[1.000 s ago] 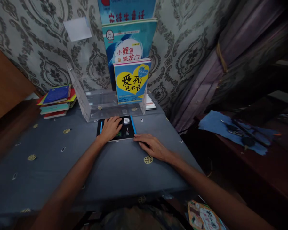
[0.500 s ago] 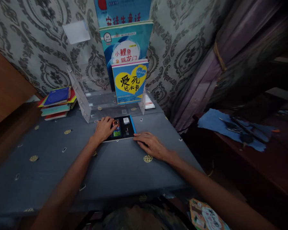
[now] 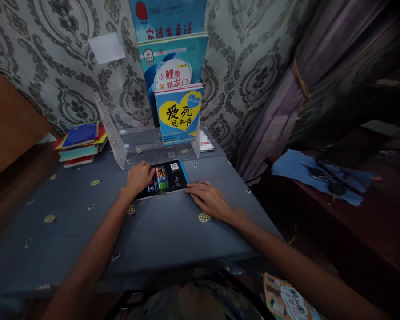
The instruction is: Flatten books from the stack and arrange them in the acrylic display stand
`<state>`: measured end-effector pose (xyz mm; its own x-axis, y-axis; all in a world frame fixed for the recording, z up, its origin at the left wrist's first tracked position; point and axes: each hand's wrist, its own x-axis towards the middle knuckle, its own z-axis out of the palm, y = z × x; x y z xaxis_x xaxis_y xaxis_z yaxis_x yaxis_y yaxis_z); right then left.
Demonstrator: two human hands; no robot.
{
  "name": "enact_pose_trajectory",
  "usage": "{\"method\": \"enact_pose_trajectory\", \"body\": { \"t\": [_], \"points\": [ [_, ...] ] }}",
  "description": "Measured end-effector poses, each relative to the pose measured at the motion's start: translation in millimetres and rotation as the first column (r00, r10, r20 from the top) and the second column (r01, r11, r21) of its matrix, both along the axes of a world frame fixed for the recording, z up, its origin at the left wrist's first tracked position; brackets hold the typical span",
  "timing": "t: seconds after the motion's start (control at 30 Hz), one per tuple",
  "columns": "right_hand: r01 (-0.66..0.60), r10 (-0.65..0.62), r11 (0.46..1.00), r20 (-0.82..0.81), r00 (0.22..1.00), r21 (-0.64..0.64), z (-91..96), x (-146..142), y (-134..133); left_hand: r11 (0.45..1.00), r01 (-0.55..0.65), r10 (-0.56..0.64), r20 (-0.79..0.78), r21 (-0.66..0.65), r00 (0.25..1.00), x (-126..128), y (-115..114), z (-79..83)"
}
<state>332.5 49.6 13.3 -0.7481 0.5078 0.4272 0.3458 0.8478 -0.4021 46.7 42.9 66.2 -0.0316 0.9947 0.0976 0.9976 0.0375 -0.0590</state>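
A dark book with a blue edge [image 3: 168, 178] lies flat on the grey cloth-covered table [image 3: 86, 231], just in front of a clear acrylic stand [image 3: 120, 142]. My left hand [image 3: 138, 178] rests on the book's left part, fingers curled over its left edge. My right hand [image 3: 208, 200] lies flat on the table, fingers stretched out and touching the book's near right corner. In the stand, a blue book with a yellow heart [image 3: 180, 114] is upright, with two taller blue books [image 3: 171, 62] behind it.
A stack of coloured books [image 3: 82, 142] sits at the table's back left. Patterned wallpaper is behind, and a purple curtain [image 3: 286, 89] hangs at the right. A blue cloth with tools [image 3: 316, 175] lies on a dark side surface. Another book [image 3: 286, 302] lies below the table edge.
My left hand has slid left across the dark book, uncovering more of its cover. My right hand has stayed at the book's near right corner.
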Motion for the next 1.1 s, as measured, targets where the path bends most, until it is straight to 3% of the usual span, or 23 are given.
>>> {"method": "enact_pose_trajectory", "body": {
  "t": [0.23, 0.47, 0.77, 1.1],
  "points": [
    [-0.003, 0.003, 0.999, 0.0, 1.0, 0.034, -3.4, 0, -1, 0.999, -0.02, 0.02, 0.0, 0.035, 1.0, -13, -7, -10.7],
    [0.061, -0.062, 0.997, 0.002, 0.998, 0.046, -0.8, 1, -1, 1.0, 0.003, -0.006, -0.136, -0.026, 0.991, 1, -23, 3.1],
    [0.104, -0.105, 0.994, 0.057, 0.993, 0.016, -5.0, -8, 14, 0.972, -0.128, 0.106, -0.121, -0.197, 0.987, 18, -64, 20.1],
    [0.159, -0.159, 0.987, 0.15, 0.976, 0.016, -6.3, -41, 59, 0.975, -0.082, 0.081, -0.012, -0.205, 0.997, 20, -54, 4.5]
  ]
}}
